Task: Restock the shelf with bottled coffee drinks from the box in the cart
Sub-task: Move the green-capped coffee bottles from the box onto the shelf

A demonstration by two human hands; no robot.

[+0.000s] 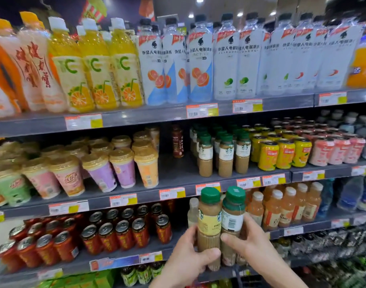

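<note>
Bottles (220, 223) sat clasped between my left hand (190, 258) and right hand (250, 244), unshelved, while the shelf gap (176, 169) beside stocked coffees (225, 154) waited.

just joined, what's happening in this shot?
A person is restocking a drinks aisle. The left hand and right hand together hold two green-capped coffee bottles upright, side by side, in front of the shelves. Matching coffee bottles already stand on the middle shelf, with an open gap to their left beside a lone dark bottle. The held pair has not yet been set down.
</note>
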